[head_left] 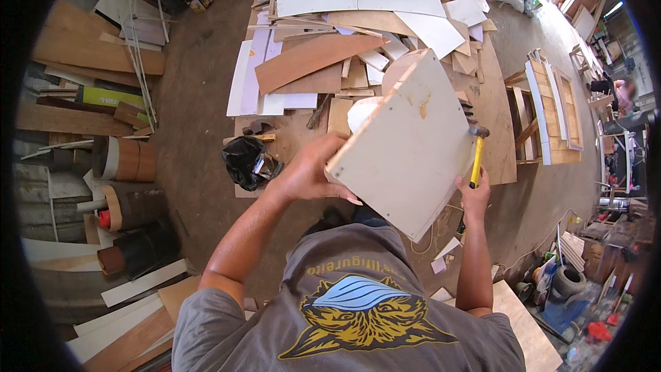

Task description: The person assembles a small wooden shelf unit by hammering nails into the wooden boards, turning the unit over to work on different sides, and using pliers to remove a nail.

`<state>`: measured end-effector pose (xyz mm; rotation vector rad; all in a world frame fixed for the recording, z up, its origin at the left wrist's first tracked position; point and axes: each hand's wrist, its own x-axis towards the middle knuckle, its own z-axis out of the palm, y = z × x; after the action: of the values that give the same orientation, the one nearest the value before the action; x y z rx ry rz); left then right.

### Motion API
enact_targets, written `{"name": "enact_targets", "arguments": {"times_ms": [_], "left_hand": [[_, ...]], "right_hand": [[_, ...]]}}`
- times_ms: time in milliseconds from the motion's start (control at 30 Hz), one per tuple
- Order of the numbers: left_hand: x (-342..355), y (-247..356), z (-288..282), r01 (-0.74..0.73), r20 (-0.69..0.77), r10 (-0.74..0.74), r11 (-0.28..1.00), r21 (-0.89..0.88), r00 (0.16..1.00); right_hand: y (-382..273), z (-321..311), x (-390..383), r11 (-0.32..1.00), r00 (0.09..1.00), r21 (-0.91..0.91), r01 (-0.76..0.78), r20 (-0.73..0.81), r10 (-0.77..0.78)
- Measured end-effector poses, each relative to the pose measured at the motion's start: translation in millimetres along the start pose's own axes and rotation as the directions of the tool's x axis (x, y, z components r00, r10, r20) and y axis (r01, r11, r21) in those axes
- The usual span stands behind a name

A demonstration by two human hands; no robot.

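My left hand (317, 169) is wrapped round the near-left edge of a pale, tilted board piece (403, 151) with exposed wooden edges and small screw or nail heads. A rounded white part (361, 114) shows partly behind it. My right hand (474, 191) is closed round the handle of a yellow-and-black hammer (479, 148), held upright at the piece's right side, head uppermost. A black plastic bag (242, 162) with things inside lies left of my left hand.
A worktable (502, 172) carries piled offcuts (317, 62). Wood panels (96, 48) and rolls (131, 158) line the left side. A wooden frame (554, 110) stands right, with a person (623, 93) beyond. Cables, tools and scrap clutter the lower right.
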<state>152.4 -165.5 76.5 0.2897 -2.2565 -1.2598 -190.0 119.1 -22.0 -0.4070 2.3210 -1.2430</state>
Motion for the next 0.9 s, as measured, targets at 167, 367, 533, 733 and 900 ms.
{"name": "enact_targets", "arguments": {"times_ms": [167,367,533,733,900], "left_hand": [[1.3,13.0,27.5,-0.14,0.218,0.102,0.976,0.166,0.971],[9.6,41.3,84.5,-0.329,0.245,0.284,0.93,0.166,0.927],[10.9,45.7,137.7,-0.451,0.286,0.386,0.868,0.209,0.877],[10.2,49.6,169.6,-0.495,0.145,0.476,0.853,0.164,0.868],[10.5,55.1,174.2,-0.482,0.216,0.448,0.864,0.143,0.868]], "right_hand": [[20.3,-18.3,-1.2,0.98,0.978,-0.173,0.095,-0.168,-0.125],[-103.0,-0.9,-57.5,0.979,0.988,0.151,-0.138,-0.048,0.147],[-131.3,-0.3,-65.7,0.97,0.991,0.235,-0.055,-0.103,0.081],[-126.0,-18.4,-65.1,0.979,0.994,0.202,-0.031,-0.099,0.052],[-118.4,-27.5,-65.3,0.965,0.988,0.245,-0.088,-0.105,0.116]]}}
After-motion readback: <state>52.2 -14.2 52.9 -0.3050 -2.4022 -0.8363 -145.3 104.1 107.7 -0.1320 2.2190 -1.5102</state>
